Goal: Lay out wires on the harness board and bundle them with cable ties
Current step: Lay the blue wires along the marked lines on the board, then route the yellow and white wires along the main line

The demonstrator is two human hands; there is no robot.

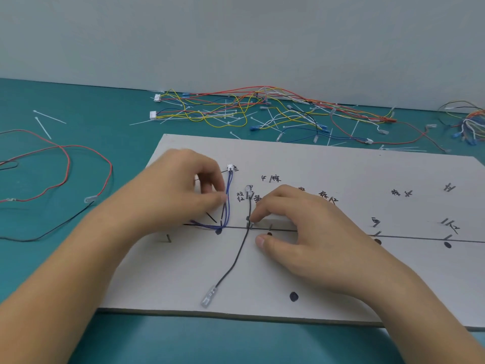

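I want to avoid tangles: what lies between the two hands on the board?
Head view: the blue wires, pinched by the left hand, then handwritten marks, then the black wire by a fingertip of the right hand.

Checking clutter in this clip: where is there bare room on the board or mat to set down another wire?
Free: the board between its far edge and the handwritten labels, and its near-left corner beside the black wire. Crowded: the mat along the wall, under the wire pile.

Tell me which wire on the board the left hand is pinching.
The blue wire pair ending in the white connector, pinched by the left hand. The black wire, with a clear terminal, runs by the right hand.
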